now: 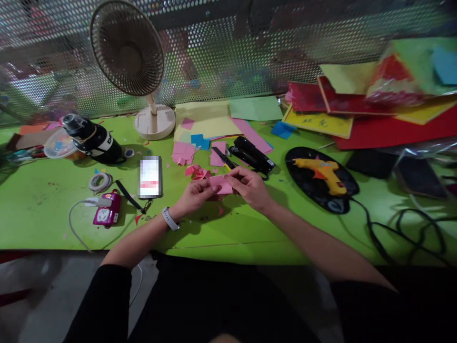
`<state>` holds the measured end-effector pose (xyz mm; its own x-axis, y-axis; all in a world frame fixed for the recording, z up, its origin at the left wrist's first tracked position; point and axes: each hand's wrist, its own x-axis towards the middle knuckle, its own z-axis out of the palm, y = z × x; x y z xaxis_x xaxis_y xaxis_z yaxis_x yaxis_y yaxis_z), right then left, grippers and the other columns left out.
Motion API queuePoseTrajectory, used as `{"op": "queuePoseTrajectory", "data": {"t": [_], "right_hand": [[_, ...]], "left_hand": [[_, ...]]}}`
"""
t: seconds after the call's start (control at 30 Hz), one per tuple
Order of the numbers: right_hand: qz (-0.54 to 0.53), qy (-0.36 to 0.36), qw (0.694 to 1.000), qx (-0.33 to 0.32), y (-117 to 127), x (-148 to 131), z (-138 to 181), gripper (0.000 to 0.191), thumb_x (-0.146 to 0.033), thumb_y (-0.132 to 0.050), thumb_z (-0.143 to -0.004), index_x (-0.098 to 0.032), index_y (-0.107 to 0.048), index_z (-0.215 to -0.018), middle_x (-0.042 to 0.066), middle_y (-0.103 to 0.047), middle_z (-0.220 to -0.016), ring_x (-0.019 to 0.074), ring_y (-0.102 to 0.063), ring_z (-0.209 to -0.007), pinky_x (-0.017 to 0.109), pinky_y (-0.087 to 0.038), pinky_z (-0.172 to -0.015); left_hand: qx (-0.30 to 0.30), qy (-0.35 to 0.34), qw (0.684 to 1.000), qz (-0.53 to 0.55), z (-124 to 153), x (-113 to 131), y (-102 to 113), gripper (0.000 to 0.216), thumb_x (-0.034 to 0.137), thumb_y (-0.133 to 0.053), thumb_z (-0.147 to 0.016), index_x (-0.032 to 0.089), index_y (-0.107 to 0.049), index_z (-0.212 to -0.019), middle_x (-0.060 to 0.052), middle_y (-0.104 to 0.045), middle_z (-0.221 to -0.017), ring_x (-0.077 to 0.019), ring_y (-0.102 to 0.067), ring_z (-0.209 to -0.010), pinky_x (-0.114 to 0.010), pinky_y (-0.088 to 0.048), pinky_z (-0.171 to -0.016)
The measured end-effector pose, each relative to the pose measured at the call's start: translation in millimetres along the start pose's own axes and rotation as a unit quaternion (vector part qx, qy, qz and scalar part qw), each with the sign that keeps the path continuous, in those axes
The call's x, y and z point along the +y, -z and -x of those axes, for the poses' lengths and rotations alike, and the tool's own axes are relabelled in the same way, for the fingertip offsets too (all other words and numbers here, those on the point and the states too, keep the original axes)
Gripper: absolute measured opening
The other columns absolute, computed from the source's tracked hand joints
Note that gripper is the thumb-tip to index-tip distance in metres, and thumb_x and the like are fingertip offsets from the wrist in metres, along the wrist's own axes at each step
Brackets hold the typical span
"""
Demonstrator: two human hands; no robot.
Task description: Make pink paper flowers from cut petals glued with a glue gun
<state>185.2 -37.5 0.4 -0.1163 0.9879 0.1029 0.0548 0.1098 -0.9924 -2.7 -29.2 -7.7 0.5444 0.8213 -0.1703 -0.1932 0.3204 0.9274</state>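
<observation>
A small piece of pink paper (222, 185) is held between my two hands, just above the green table. My left hand (194, 196) pinches its left edge, thumb on top. On the right edge, the fingers of my right hand (248, 188) are closed at the upper corner. Right behind the hands lie cut pink paper petals (197, 172), some curled. Scissors or a cutter with a dark blade and yellow part (225, 161) rest beyond my right fingers. A black stapler (252, 155) lies beside them. Stacked pink squares (183, 151) and blue paper pieces (200, 141) are farther back.
A yellow glue gun (321, 172) sits on a black tray (300, 183) at right, its cable trailing forward. At left are a phone (150, 177), tape roll (100, 182), purple power bank (107, 209) and black bottle (94, 140). A fan (154, 123) stands behind, before a perforated metal panel (221, 62).
</observation>
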Motion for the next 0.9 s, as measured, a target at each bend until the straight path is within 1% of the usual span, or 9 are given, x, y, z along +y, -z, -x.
{"op": "queuePoseTrajectory", "data": {"t": [0.07,0.13,0.3,0.47,0.5,0.57,0.63,0.73,0.9], "right_hand": [[0.001,-0.003,1.000,0.001,0.0,1.6,-0.3,0.033,-0.050,-0.071,-0.080,-0.021,-0.059,-0.075,-0.006,-0.052,-0.054,0.0086,-0.045,-0.045,0.023,-0.034,-0.042],[0.005,-0.005,1.000,0.001,-0.1,3.6,-0.6,0.032,-0.050,-0.070,-0.081,-0.021,-0.058,-0.075,-0.006,-0.051,-0.053,0.0088,-0.045,-0.044,0.023,-0.034,-0.041],[0.020,0.003,1.000,-0.010,-0.5,6.1,0.5,0.030,-0.048,-0.068,-0.083,-0.021,-0.058,-0.077,-0.006,-0.051,-0.056,0.0088,-0.044,-0.046,0.023,-0.034,-0.042],[0.017,-0.011,1.000,-0.018,0.0,1.2,2.3,0.033,-0.051,-0.068,-0.083,-0.021,-0.056,-0.078,-0.005,-0.052,-0.061,0.0098,-0.047,-0.051,0.023,-0.037,-0.046],[0.016,-0.020,0.999,-0.036,0.1,0.0,2.6,0.034,-0.052,-0.068,-0.082,-0.020,-0.056,-0.080,-0.004,-0.054,-0.064,0.0100,-0.048,-0.052,0.024,-0.038,-0.047],[0.017,-0.043,0.994,-0.098,0.3,-1.3,3.0,0.037,-0.054,-0.068,-0.082,-0.019,-0.058,-0.084,-0.002,-0.057,-0.069,0.0102,-0.049,-0.054,0.024,-0.038,-0.047],[0.031,-0.063,0.985,-0.160,0.9,-0.8,3.3,0.040,-0.057,-0.063,-0.084,-0.017,-0.061,-0.087,-0.001,-0.056,-0.067,0.0101,-0.046,-0.052,0.025,-0.037,-0.047],[0.052,-0.077,0.976,-0.197,4.0,2.3,2.7,0.043,-0.058,-0.054,-0.089,-0.016,-0.060,-0.088,-0.004,-0.049,-0.060,0.0102,-0.043,-0.049,0.025,-0.035,-0.045],[0.062,-0.092,0.956,-0.272,14.0,1.7,-0.1,0.038,-0.055,-0.050,-0.093,-0.017,-0.057,-0.096,0.000,-0.057,-0.072,0.0130,-0.055,-0.061,0.027,-0.046,-0.056]], "left_hand": [[-0.002,0.008,1.000,0.000,0.5,1.3,-0.1,0.044,0.044,-0.080,-0.075,0.011,-0.070,-0.102,-0.009,-0.076,-0.095,-0.0128,-0.072,-0.080,-0.028,-0.059,-0.080],[-0.010,0.031,0.999,-0.001,1.7,3.7,-0.2,0.044,0.044,-0.080,-0.075,0.010,-0.069,-0.101,-0.009,-0.076,-0.091,-0.0132,-0.073,-0.078,-0.025,-0.060,-0.074],[-0.054,0.098,0.993,-0.023,4.6,9.0,0.1,0.039,0.041,-0.078,-0.078,0.008,-0.067,-0.096,-0.010,-0.076,-0.084,-0.0138,-0.073,-0.069,-0.022,-0.058,-0.059],[-0.076,0.076,0.993,-0.054,4.1,10.8,1.6,0.038,0.043,-0.075,-0.080,0.008,-0.065,-0.092,-0.008,-0.074,-0.080,-0.0120,-0.072,-0.064,-0.019,-0.056,-0.054],[-0.073,0.067,0.993,-0.059,3.9,11.3,2.0,0.039,0.044,-0.075,-0.080,0.008,-0.065,-0.091,-0.007,-0.074,-0.079,-0.0113,-0.071,-0.063,-0.019,-0.056,-0.054],[-0.067,0.053,0.994,-0.064,3.6,12.7,2.9,0.040,0.047,-0.074,-0.080,0.008,-0.065,-0.088,-0.006,-0.073,-0.077,-0.0106,-0.070,-0.062,-0.019,-0.056,-0.055],[-0.060,0.047,0.995,-0.064,3.5,14.7,4.0,0.043,0.050,-0.074,-0.079,0.009,-0.065,-0.086,-0.006,-0.072,-0.076,-0.0107,-0.070,-0.061,-0.019,-0.056,-0.055],[-0.056,0.054,0.995,-0.070,3.8,19.1,6.2,0.044,0.051,-0.075,-0.078,0.009,-0.065,-0.088,-0.006,-0.072,-0.076,-0.0111,-0.070,-0.060,-0.021,-0.058,-0.057],[-0.063,0.077,0.991,-0.092,3.9,26.3,10.3,0.044,0.050,-0.076,-0.078,0.009,-0.065,-0.090,-0.006,-0.073,-0.076,-0.0115,-0.071,-0.062,-0.022,-0.059,-0.061]]}}
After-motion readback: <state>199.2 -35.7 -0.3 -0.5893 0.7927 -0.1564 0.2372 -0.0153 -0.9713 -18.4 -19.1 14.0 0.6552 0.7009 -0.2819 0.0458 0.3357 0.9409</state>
